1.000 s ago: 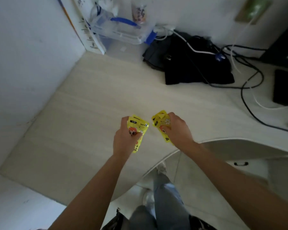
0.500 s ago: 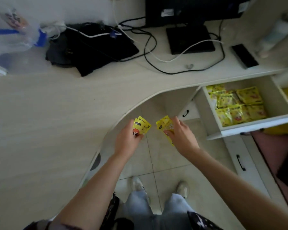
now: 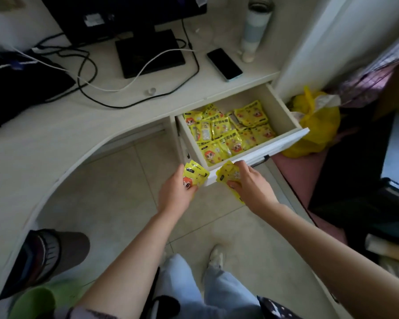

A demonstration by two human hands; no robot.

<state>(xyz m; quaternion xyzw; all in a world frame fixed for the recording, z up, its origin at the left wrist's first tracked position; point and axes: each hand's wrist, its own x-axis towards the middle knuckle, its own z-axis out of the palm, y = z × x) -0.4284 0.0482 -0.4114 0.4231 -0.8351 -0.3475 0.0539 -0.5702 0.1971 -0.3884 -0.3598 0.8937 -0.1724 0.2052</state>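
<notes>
Left hand (image 3: 175,192): fingers curled round the lower end of the left packets (image 3: 195,174), with the thumb across the printed face. The free end juts up, just left of the drawer (image 3: 281,143) front corner.

Right hand (image 3: 251,187): fingers and thumb pinch the right packets (image 3: 227,175) from above, at the drawer's front edge. Contact with the edge cannot be confirmed.

Each hand grips one end only, probably so the free end can pass over the drawer front.

Drawer: pulled out, its floor covered with matching stored packets (image 3: 226,134).
</notes>
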